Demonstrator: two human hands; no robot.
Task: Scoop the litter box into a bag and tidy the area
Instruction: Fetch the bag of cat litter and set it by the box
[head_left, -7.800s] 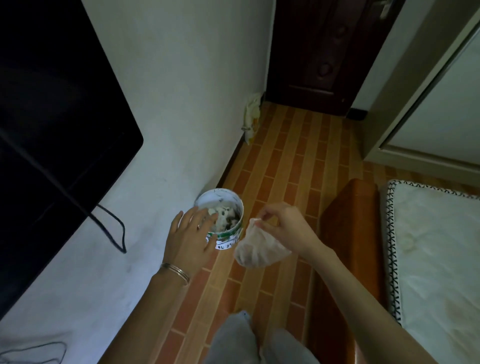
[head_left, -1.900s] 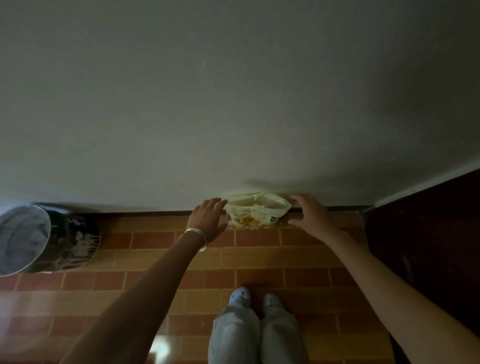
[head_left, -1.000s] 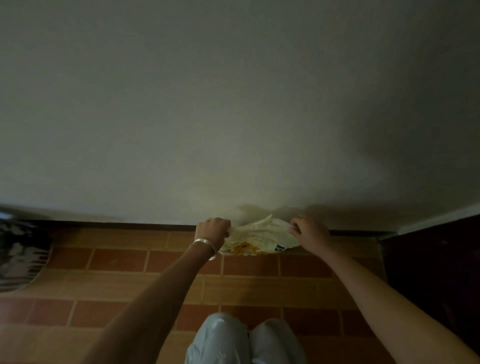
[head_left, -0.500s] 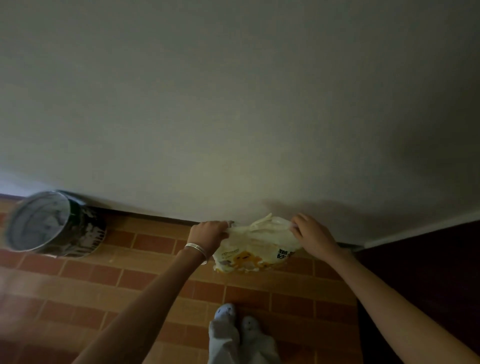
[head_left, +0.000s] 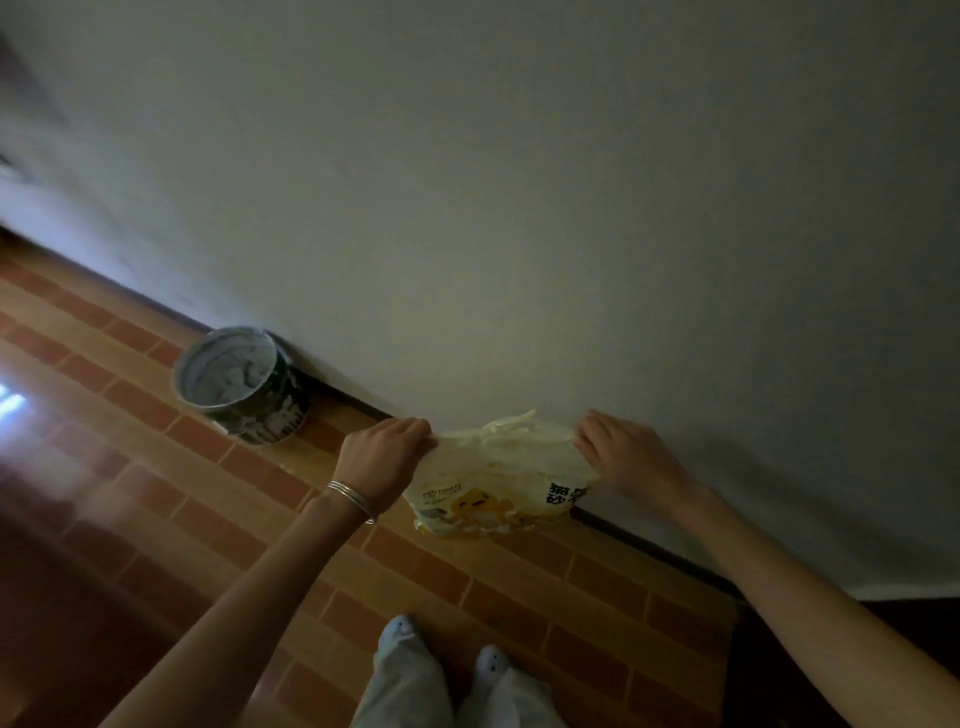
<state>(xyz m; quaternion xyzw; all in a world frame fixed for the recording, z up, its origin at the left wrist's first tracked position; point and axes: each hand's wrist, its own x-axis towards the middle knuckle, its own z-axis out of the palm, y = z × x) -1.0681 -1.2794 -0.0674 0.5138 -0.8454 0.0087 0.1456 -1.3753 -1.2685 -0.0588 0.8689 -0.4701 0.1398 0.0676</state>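
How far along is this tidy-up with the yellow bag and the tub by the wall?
Done: nothing confirmable; the round dark tub with a pale liner stands by the wall. In hand: the left hand and right hand grip the top corners of the crinkled yellow printed plastic bag. Left: scooping, perhaps; no litter box or scoop shows.

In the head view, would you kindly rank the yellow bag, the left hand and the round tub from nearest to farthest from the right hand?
1. yellow bag: pinched by the right hand at its top edge.
2. left hand: gripping the bag's opposite end.
3. round tub: against the wall, beyond the left hand.
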